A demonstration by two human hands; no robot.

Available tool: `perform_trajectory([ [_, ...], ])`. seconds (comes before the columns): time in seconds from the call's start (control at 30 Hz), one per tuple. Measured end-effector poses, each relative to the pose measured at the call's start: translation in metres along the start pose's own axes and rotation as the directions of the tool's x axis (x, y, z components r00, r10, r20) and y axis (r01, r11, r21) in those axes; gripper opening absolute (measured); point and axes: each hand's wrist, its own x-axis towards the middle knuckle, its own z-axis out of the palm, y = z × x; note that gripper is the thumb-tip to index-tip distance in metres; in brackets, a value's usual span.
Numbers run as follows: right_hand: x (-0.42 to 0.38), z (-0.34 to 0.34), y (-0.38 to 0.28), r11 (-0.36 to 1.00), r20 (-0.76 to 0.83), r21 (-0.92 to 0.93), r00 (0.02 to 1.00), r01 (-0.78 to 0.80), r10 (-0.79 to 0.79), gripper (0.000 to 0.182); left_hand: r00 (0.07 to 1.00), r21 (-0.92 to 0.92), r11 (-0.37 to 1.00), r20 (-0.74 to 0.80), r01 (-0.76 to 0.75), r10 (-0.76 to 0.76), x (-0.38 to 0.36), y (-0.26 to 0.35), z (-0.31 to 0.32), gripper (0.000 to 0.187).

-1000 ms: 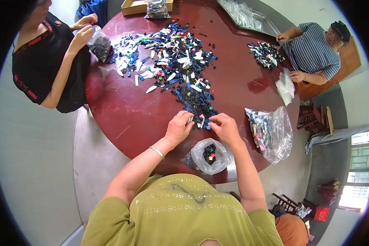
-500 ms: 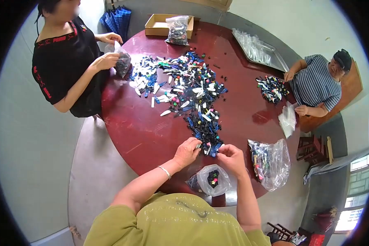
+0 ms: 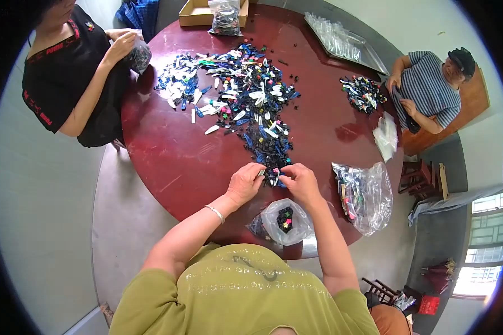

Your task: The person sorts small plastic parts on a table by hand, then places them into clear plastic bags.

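A long heap of small hair clips (image 3: 257,95), in black, blue and white with a few bright ones, runs down the table to my hands. At its near end my left hand (image 3: 246,183) pinches a small pale green clip (image 3: 261,172) between thumb and finger. Opposite it, my right hand (image 3: 302,183) has its fingers bent together at the blue and black clips; what they grip is hidden. Just below my hands stands an open clear plastic bag (image 3: 299,226) with black clips and a pink and yellow one inside.
A fuller clear bag of clips (image 3: 363,195) lies right on the red table (image 3: 167,162). Across stand a cardboard box (image 3: 193,14), a filled bag (image 3: 225,18) and a metal tray (image 3: 374,60) of clear packets. Two people sit or stand around, beside a smaller clip pile (image 3: 363,94) and flat bags (image 3: 385,137).
The view has shifted, so the table sits higher in the picture. My hands stay at the heap's near end. The striped-shirt person's hand has drawn back from the flat bags.
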Motion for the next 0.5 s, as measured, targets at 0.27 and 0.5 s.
perform_trajectory([
  [0.27, 0.006, 0.016, -0.002, 0.998, -0.045, -0.057, 0.999, 0.005, -0.007, 0.017, 1.000, 0.006, 1.000, 0.005, -0.031, 0.031, 0.000, 0.002, -0.002, 0.026],
  [0.5, -0.010, -0.005, 0.004, 0.726, 0.109, 0.660, 0.980, -0.195, 0.164, 0.010, 0.998, -0.051, 0.998, 0.055, 0.041, -0.038, -0.002, -0.002, -0.003, 0.032],
])
